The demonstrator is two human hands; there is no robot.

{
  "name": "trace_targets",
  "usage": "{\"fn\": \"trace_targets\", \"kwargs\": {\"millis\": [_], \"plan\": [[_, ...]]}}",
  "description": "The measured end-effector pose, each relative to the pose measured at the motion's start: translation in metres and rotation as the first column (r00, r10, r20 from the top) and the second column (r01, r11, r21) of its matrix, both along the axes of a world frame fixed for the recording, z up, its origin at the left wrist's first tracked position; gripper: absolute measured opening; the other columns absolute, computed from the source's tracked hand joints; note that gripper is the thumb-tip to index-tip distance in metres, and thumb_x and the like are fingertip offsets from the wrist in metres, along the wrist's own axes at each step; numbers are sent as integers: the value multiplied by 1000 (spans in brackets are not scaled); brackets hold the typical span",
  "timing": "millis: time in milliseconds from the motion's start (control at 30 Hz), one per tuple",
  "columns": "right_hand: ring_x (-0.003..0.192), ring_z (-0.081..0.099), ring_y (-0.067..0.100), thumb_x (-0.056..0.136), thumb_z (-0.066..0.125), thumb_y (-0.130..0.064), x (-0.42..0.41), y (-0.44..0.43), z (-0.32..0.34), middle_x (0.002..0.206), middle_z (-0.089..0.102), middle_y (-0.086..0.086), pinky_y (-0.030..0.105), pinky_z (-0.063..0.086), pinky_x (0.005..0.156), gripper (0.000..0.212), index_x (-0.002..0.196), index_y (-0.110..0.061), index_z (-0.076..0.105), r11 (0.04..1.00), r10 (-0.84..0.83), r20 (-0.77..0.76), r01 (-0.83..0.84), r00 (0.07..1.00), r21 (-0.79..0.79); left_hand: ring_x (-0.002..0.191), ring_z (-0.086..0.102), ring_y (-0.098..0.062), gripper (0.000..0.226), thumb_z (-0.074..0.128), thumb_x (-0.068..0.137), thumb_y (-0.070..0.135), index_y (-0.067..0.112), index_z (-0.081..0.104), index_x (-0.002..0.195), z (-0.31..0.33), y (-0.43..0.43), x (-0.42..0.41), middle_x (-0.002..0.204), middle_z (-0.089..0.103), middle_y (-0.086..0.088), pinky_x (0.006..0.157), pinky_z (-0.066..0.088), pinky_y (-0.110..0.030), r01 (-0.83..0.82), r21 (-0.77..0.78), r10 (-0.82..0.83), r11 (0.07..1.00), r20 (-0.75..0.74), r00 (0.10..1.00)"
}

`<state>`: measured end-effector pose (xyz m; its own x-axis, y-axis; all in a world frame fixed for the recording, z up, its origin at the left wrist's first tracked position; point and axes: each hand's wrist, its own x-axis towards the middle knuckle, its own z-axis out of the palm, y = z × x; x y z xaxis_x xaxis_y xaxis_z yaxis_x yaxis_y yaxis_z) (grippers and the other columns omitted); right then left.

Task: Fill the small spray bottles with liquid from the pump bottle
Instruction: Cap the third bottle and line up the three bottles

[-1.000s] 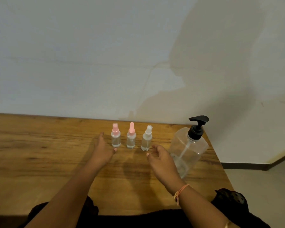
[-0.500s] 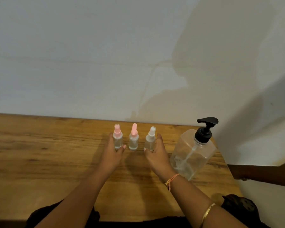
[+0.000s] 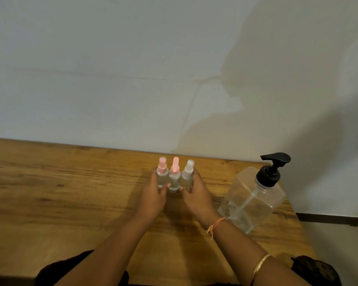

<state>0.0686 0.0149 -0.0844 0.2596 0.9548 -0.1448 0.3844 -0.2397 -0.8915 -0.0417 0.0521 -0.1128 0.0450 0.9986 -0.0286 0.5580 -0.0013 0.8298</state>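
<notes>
Three small clear spray bottles stand upright side by side on the wooden table (image 3: 60, 193). The left spray bottle (image 3: 162, 174) has a pink nozzle under a clear cap. The middle spray bottle (image 3: 175, 176) has a bare pink nozzle. The right spray bottle (image 3: 187, 174) has a white nozzle under a clear cap. My left hand (image 3: 152, 198) cups the left bottle. My right hand (image 3: 196, 198) cups the right bottle, so the three are pressed together. To the right stands a large clear pump bottle (image 3: 254, 197) with a black pump head.
A pale wall rises right behind the table's far edge. The table's right edge runs just past the pump bottle, with floor and a dark skirting board (image 3: 329, 219) beyond. Dark clothing (image 3: 316, 271) shows at the bottom.
Both hands reached forward from in front of the bottles and closed in on the row. The three small bottles, spaced apart before, now touch each other.
</notes>
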Motion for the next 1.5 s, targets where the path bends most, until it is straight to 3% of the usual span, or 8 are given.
{"fn": "trace_targets", "kwargs": {"millis": [167, 500, 600, 933, 1067, 1233, 1400, 1500], "plan": [[131, 41, 20, 90, 56, -3, 1, 5, -2, 141, 45, 0, 36, 39, 107, 65, 146, -23, 28, 1000, -10, 33, 10, 999, 4, 111, 58, -19, 61, 65, 84, 20, 24, 36, 138, -2, 0, 2, 127, 58, 1, 89, 52, -42, -29, -6, 29, 1000, 52, 998], [117, 53, 20, 87, 65, -18, 2, 10, -5, 128, 57, 0, 29, 44, 92, 57, 139, -22, 41, 994, -91, 157, 80, 983, 72, 109, 59, -17, 56, 71, 80, 22, 20, 47, 131, -9, 3, 3, 121, 63, 1, 81, 47, -25, -86, 88, 84, 992, 25, 996], [118, 53, 22, 87, 66, -21, 2, 14, -6, 127, 58, 0, 31, 45, 92, 54, 136, -23, 43, 992, -112, 155, 101, 982, 76, 103, 61, -15, 54, 71, 80, 25, 21, 48, 129, -9, 6, 3, 117, 64, 2, 74, 46, -22, -74, 105, 74, 992, 5, 997], [108, 57, 21, 86, 67, -20, 8, 35, -10, 118, 62, 1, 28, 47, 82, 46, 129, -22, 50, 981, -173, 125, 159, 977, 115, 101, 60, -13, 57, 72, 79, 22, 21, 48, 130, -10, 28, 12, 116, 64, 2, 80, 51, -26, -34, 148, 30, 988, 29, 999], [101, 58, 19, 86, 67, -19, 11, 43, -11, 117, 62, 1, 25, 44, 76, 44, 127, -22, 51, 974, -200, 81, 190, 976, 120, 94, 62, -16, 54, 71, 80, 22, 17, 49, 130, -9, 39, 15, 111, 66, -1, 72, 47, -23, -24, 154, 24, 988, 3, 1000], [112, 55, 21, 88, 65, -19, 12, 51, -12, 123, 60, 0, 23, 42, 81, 49, 133, -23, 48, 967, -226, 57, 217, 972, 130, 97, 61, -15, 53, 70, 81, 24, 18, 50, 129, -13, 47, 20, 113, 65, 1, 79, 51, -28, -38, 181, 38, 983, 1, 999], [109, 56, 21, 88, 65, -19, 14, 58, -13, 120, 61, 0, 23, 42, 79, 48, 133, -23, 49, 965, -228, 45, 220, 973, 140, 90, 60, -14, 47, 71, 80, 23, 14, 53, 123, -15, 53, 25, 108, 66, -1, 72, 47, -24, -59, 192, 59, 980, 4, 998], [107, 57, 20, 88, 65, -20, 15, 60, -14, 119, 62, -1, 22, 42, 78, 47, 132, -23, 50, 964, -227, 38, 219, 973, 149, 95, 62, -18, 47, 71, 80, 23, 14, 53, 123, -16, 55, 26, 109, 66, -3, 77, 52, -31, -59, 194, 60, 979, 1, 998]]}}
